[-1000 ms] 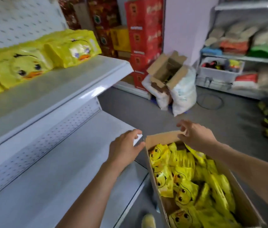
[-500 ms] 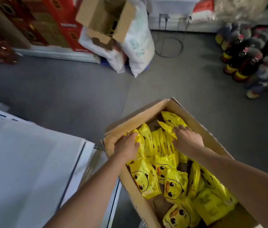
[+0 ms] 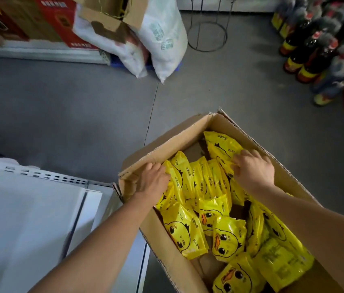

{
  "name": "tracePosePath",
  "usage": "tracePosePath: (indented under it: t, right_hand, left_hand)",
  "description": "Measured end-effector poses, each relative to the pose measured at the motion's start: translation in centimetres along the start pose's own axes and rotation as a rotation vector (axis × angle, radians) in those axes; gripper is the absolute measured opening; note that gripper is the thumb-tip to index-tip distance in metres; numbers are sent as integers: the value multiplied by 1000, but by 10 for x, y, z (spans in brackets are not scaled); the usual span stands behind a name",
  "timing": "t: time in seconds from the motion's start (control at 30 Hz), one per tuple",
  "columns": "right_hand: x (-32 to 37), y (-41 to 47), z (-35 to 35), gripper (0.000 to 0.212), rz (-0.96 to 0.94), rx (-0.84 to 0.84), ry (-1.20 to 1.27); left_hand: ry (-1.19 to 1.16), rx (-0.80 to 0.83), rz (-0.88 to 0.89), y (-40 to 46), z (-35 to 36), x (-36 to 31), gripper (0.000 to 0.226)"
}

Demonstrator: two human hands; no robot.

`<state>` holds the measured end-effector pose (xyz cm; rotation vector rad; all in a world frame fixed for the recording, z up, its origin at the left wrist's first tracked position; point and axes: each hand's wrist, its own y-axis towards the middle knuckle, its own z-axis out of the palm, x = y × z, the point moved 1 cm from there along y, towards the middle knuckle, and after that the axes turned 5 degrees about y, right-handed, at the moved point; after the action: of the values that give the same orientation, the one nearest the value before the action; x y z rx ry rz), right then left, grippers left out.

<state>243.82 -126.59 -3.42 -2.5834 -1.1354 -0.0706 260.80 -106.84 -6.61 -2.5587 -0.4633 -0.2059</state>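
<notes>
At lower right of the head view, an open cardboard box [image 3: 179,134] stands on the grey floor [image 3: 82,106], its near left corner just beside the front edge of a white shelf [image 3: 23,218]. Contents: yellow packets [image 3: 200,180] printed with a duck face. One row stands on edge at the far end of the box. The others lie loose and flat toward the near end, faces up.

Left hand [image 3: 153,182]: inside the box at its left wall, back of hand up. Fingers are curled down over the top edge of the first upright packets and grip that end of the row. The fingertips are hidden behind the packets. The thumb side lies against the cardboard wall.

Right hand [image 3: 253,168]: inside the box at the opposite end of the same row, near the right wall. Fingers are bent and close together, clutching the crumpled film of the packets there. One packet lies partly under the fingers and extends toward the far corner.

Both forearms cross the near rim of the box. The row of packets sits between the two hands.

Surroundings: two white sacks [image 3: 162,39] lean together across the floor, with a torn carton [image 3: 107,15] on top. Red cases [image 3: 59,20] are stacked to their left. A wire stand [image 3: 207,37] is just right of the sacks. Dark bottles [image 3: 314,49] are grouped on the floor at far right, well apart from the box.
</notes>
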Motion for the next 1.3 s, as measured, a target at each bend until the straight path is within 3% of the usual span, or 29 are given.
tracePosePath:
  t: [0.13, 0.27, 0.37, 0.47, 0.5, 0.53, 0.63, 0.67, 0.73, 0.87, 0.9, 1.0, 1.07, 1.17, 1.3]
  right_hand:
    - [-11, -21, -19, 7, 122, -97, 425]
    - [-17, -38, -52, 23, 170, -45, 772]
    - [-13, -56, -83, 29, 96, -10, 1027]
    - [-2, -76, -118, 16, 70, 97, 1235]
    - [3, -83, -129, 7, 68, 171, 1281]
    - [6, -90, -139, 11, 79, 254, 1305]
    - [12, -109, -163, 60, 52, 444, 1348]
    - [14, -116, -171, 67, 29, 465, 1346]
    - [18, -131, -186, 56, -20, 484, 1330]
    - [26, -164, -215, 39, -134, 474, 1320]
    - [29, -174, -221, 35, -169, 484, 1316]
    - [43, -202, -238, 20, -302, 538, 1324]
    - [55, -223, -244, 22, -336, 565, 1400]
    - [76, -250, -250, 46, -244, 580, 1590]
    - [113, -283, -259, 41, -160, 534, 1568]
  left_hand:
    - [-143, -98, -37, -37, -18, 0, 39]
    - [-642, -309, -371, -85, -58, 1, 32]
    - [-1038, -344, -574, -110, -80, -9, 40]
    - [-1224, -434, -707, -129, -94, -15, 29]
    - [-1287, -478, -735, -139, -103, -17, 23]
    - [-1353, -522, -748, -150, -114, -20, 19]
    - [-1399, -652, -706, -185, -146, -34, 44]
    - [-1378, -694, -673, -196, -155, -39, 45]
    - [-1423, -716, -655, -218, -170, -47, 37]
    - [-1751, -718, -790, -264, -197, -61, 17]
    - [-1805, -700, -815, -274, -202, -66, 28]
    - [-1647, -745, -785, -307, -216, -84, 60]
    - [-1507, -883, -841, -331, -222, -99, 54]
    - [-1441, -1121, -1015, -368, -231, -113, 52]
    - [-1383, -1289, -1169, -412, -235, -117, 43]
